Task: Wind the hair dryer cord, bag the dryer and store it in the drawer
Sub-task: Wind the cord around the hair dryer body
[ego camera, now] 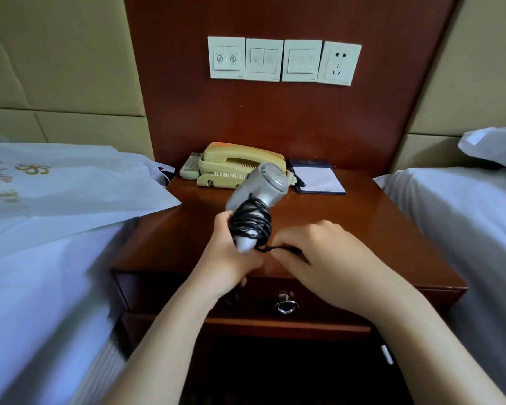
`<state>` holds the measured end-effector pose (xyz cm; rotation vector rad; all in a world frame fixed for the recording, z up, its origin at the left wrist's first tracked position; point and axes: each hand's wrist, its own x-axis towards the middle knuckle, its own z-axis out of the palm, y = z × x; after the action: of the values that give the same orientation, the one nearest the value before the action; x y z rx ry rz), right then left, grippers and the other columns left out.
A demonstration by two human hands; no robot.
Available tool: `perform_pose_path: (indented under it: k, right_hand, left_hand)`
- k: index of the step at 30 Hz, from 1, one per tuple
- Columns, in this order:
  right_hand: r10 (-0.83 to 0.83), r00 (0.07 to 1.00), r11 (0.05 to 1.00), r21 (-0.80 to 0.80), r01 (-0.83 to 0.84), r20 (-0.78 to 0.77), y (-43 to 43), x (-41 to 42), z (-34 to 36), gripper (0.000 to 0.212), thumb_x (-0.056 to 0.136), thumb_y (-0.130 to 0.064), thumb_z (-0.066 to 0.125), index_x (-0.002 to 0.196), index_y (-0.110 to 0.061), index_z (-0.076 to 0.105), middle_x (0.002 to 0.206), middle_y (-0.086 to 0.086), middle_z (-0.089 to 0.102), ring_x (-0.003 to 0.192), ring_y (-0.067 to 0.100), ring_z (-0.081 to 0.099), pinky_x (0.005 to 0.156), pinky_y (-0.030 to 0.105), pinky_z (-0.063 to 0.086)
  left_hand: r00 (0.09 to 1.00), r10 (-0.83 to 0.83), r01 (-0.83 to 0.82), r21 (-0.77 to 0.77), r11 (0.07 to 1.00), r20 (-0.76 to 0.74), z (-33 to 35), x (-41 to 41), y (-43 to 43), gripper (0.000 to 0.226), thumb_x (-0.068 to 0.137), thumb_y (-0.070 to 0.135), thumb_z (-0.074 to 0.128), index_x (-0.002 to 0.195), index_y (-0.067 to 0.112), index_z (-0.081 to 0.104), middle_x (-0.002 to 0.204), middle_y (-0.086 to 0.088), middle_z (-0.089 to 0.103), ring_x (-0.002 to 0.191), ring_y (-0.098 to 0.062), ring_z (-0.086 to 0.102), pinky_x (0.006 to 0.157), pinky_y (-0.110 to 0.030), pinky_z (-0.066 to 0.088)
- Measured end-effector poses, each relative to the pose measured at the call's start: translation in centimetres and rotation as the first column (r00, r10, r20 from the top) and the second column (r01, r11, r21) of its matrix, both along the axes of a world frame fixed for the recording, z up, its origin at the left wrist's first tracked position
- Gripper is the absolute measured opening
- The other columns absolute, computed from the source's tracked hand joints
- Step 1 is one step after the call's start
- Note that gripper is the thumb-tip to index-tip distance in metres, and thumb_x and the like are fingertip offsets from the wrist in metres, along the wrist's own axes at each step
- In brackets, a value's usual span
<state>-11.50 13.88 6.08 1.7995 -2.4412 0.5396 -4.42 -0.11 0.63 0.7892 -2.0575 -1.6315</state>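
A silver hair dryer (265, 184) is held above the wooden nightstand (348, 223), nozzle end up and tilted. Its black cord (250, 222) is wound in several loops around the handle. My left hand (228, 258) grips the handle and the coils from the left. My right hand (324, 258) pinches the loose end of the cord just right of the handle's tip. A white bag (70, 188) with gold print lies flat on the left bed, its corner over the nightstand's edge. The drawer (319, 302) below the top is shut, with a metal ring pull (287, 305).
A cream telephone (231, 166), a remote (190, 166) and a notepad (319, 178) stand at the back of the nightstand. Switch plates and a wall socket (339, 64) are on the wooden panel above. White-sheeted beds flank both sides, with a pillow (494, 144) at right.
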Motion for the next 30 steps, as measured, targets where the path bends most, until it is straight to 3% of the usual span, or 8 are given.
perform_pose_path:
  k: [5,9,14,18,22,24,26,30]
  right_hand:
    - [0.028,0.994,0.998,-0.061,-0.021,0.107,-0.4,0.3,-0.4,0.018,0.090,-0.035,0.052,0.074,-0.026,0.053,0.072,-0.001,0.058,0.070,0.026,0.052,0.060,0.034,0.039]
    - [0.037,0.988,0.996,-0.087,-0.024,0.148,-0.3,0.2,0.0,0.017,0.090,-0.031,0.055,0.076,-0.022,0.060,0.069,-0.006,0.059,0.065,0.009,0.052,0.059,0.026,0.036]
    - [0.000,0.971,0.987,-0.155,0.039,0.240,1.3,-1.9,1.3,0.026,0.080,-0.043,0.060,0.066,-0.022,0.058,0.055,-0.005,0.050,0.053,0.007,0.043,0.052,0.027,0.035]
    - [-0.048,0.964,0.987,-0.138,0.087,0.263,2.2,-3.1,1.4,0.032,0.079,-0.042,0.065,0.058,-0.020,0.054,0.051,-0.008,0.044,0.050,0.006,0.039,0.049,0.020,0.029]
    - [-0.094,0.974,0.969,-0.205,0.137,0.207,2.5,-3.5,1.4,0.028,0.081,-0.036,0.065,0.061,-0.019,0.058,0.053,-0.009,0.049,0.053,0.007,0.042,0.051,0.021,0.030]
    - [-0.107,0.981,0.956,-0.255,0.146,0.161,2.3,-3.7,1.2,0.026,0.084,-0.035,0.063,0.064,-0.020,0.059,0.054,-0.007,0.051,0.054,0.008,0.043,0.051,0.021,0.031]
    - [-0.104,0.986,0.939,-0.313,0.140,0.129,2.1,-3.7,1.1,0.024,0.086,-0.035,0.061,0.066,-0.021,0.059,0.054,-0.005,0.051,0.055,0.009,0.044,0.054,0.028,0.036]
    - [-0.001,0.980,0.924,-0.373,0.077,0.198,2.5,-3.8,2.0,0.019,0.086,-0.032,0.064,0.068,-0.024,0.063,0.058,-0.006,0.060,0.057,0.006,0.052,0.057,0.024,0.040]
  left_hand:
    - [0.989,0.033,0.009,-0.276,0.961,0.145,0.1,-0.1,1.8,0.063,0.077,0.026,0.063,0.129,0.035,0.029,0.079,0.010,0.055,0.082,-0.020,0.059,0.064,-0.029,0.044]
    - [0.988,0.056,0.006,-0.398,0.918,0.145,0.2,-0.2,2.7,0.040,0.090,0.034,0.042,0.128,0.036,0.030,0.093,-0.008,0.063,0.096,-0.036,0.058,0.081,-0.040,0.049]
    - [0.964,0.089,0.074,-0.576,0.814,0.251,0.4,0.1,1.6,0.043,0.096,0.052,0.024,0.131,0.028,0.034,0.086,-0.006,0.060,0.079,-0.029,0.063,0.061,-0.036,0.045]
    - [0.961,0.109,0.091,-0.663,0.743,0.255,1.3,1.0,1.0,0.041,0.097,0.050,0.022,0.122,0.026,0.045,0.078,0.002,0.055,0.069,-0.017,0.057,0.061,-0.033,0.046]
    - [0.956,0.015,0.184,-0.641,0.745,0.293,2.3,2.1,-0.5,0.033,0.097,0.046,0.030,0.121,0.035,0.051,0.082,0.000,0.063,0.066,-0.016,0.059,0.062,-0.032,0.047]
    - [0.958,-0.095,0.234,-0.541,0.808,0.272,2.8,2.6,-1.4,0.027,0.097,0.041,0.036,0.114,0.036,0.057,0.059,0.007,0.059,0.046,-0.012,0.047,0.054,-0.029,0.040]
    - [0.952,-0.218,0.287,-0.387,0.876,0.213,3.5,3.3,-1.7,0.028,0.098,0.039,0.038,0.102,0.027,0.062,0.041,0.007,0.049,0.038,-0.012,0.035,0.048,-0.028,0.034]
    - [0.914,-0.317,0.368,-0.185,0.911,0.254,4.6,4.2,-0.8,0.059,0.093,0.051,0.032,0.114,0.002,0.059,0.056,-0.007,0.056,0.032,-0.009,0.039,0.033,-0.014,0.028]
